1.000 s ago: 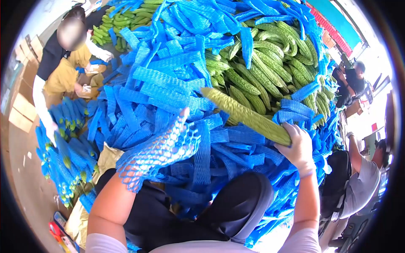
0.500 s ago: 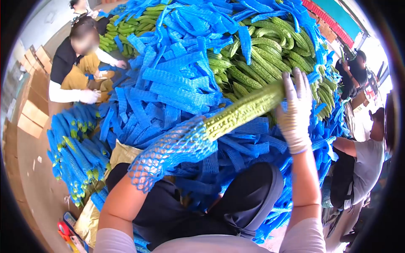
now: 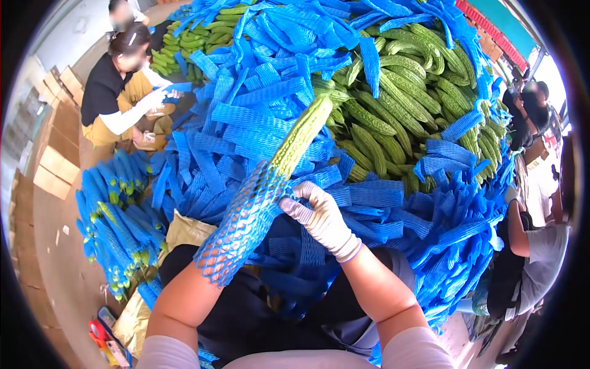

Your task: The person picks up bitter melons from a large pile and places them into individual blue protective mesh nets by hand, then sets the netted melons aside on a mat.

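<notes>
My left hand point(image 3: 246, 212) is inside a stretched blue foam net sleeve point(image 3: 230, 237), its fingers hidden by the mesh around the lower end of a long green bitter melon point(image 3: 301, 135). The melon's bare upper part slants up and to the right out of the sleeve. My right hand point(image 3: 322, 218), in a white glove, pinches the sleeve's upper edge beside the melon. Behind it lies a heap of bare bitter melons point(image 3: 393, 104).
Loose blue sleeves point(image 3: 258, 129) surround the heap. Sleeved melons point(image 3: 120, 215) are stacked at left, with red-handled scissors point(image 3: 97, 330) below. A co-worker point(image 3: 117, 86) crouches at upper left; another person point(image 3: 541, 258) sits at right. Cardboard boxes point(image 3: 58, 160) line the left wall.
My right hand has left the melon's far end and moved down and left to the sleeve's edge. The melon now points more steeply upward. The co-worker at upper left has raised both hands with a blue sleeve.
</notes>
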`<move>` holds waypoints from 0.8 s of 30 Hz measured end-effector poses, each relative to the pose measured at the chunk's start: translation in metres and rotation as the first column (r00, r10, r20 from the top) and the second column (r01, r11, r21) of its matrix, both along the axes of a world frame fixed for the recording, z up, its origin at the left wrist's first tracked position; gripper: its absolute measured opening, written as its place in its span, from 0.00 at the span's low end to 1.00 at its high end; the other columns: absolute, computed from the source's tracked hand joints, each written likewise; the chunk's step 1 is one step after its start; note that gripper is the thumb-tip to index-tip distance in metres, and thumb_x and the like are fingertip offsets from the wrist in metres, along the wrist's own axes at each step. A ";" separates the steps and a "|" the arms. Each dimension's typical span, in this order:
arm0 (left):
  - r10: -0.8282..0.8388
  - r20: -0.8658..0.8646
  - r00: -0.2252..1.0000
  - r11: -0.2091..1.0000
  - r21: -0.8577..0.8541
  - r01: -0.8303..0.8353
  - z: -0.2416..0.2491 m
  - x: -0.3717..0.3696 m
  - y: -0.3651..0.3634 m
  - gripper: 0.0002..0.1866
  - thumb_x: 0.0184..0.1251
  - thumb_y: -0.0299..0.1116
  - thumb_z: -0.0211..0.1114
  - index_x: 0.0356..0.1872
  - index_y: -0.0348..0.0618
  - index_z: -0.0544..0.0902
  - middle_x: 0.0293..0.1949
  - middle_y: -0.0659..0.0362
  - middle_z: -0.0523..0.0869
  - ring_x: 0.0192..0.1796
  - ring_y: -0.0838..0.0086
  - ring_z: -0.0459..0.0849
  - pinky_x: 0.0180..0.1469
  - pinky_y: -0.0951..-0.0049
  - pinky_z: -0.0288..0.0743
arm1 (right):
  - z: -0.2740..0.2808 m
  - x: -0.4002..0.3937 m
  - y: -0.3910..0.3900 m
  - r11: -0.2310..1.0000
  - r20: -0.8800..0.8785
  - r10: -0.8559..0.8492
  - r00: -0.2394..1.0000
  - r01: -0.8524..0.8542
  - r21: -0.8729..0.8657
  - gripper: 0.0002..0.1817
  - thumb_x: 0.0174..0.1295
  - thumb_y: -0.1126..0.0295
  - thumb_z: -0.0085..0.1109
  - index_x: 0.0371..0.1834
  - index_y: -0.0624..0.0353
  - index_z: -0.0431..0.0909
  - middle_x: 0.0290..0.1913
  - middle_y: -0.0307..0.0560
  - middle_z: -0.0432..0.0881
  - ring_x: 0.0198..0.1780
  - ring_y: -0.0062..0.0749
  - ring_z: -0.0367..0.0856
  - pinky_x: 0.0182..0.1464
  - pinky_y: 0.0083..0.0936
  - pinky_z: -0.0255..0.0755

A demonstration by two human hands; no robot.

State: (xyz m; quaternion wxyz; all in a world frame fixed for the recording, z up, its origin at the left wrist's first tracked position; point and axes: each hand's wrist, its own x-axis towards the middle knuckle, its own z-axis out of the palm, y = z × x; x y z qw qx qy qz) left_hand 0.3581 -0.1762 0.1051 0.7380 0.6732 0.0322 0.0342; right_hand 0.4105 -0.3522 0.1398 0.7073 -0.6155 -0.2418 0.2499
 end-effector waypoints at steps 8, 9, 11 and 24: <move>-0.216 0.133 0.967 0.790 0.607 0.093 0.037 -0.018 -0.013 0.23 0.73 0.25 0.52 0.68 0.37 0.65 0.63 0.52 0.75 0.62 0.71 0.76 0.64 0.73 0.70 | 0.006 0.030 0.006 0.919 0.428 -0.307 0.850 0.381 -0.099 0.11 0.63 0.66 0.64 0.41 0.61 0.82 0.31 0.47 0.84 0.33 0.29 0.83 0.41 0.25 0.75; -0.257 0.143 0.956 0.730 0.677 0.095 0.040 -0.022 -0.013 0.23 0.73 0.25 0.51 0.68 0.37 0.65 0.63 0.52 0.75 0.62 0.72 0.76 0.64 0.74 0.70 | 0.002 0.040 0.002 0.897 0.373 -0.351 0.859 0.423 -0.128 0.10 0.62 0.66 0.65 0.41 0.60 0.83 0.31 0.47 0.85 0.33 0.30 0.83 0.41 0.25 0.76; -0.344 0.155 0.926 0.593 0.800 0.086 0.043 -0.029 -0.015 0.23 0.74 0.25 0.51 0.68 0.38 0.64 0.63 0.52 0.75 0.62 0.73 0.77 0.63 0.75 0.71 | -0.013 0.061 -0.009 0.820 0.444 -0.443 0.779 0.552 -0.151 0.10 0.61 0.66 0.65 0.41 0.59 0.83 0.31 0.49 0.85 0.33 0.30 0.83 0.41 0.25 0.75; -0.151 0.101 0.983 0.961 0.249 0.122 0.059 -0.053 -0.046 0.35 0.65 0.26 0.66 0.70 0.37 0.59 0.63 0.53 0.71 0.65 0.70 0.69 0.67 0.68 0.62 | -0.016 0.034 -0.020 0.883 -0.528 -0.093 0.844 0.315 0.347 0.30 0.60 0.58 0.69 0.60 0.60 0.70 0.53 0.44 0.77 0.52 0.31 0.76 0.58 0.31 0.71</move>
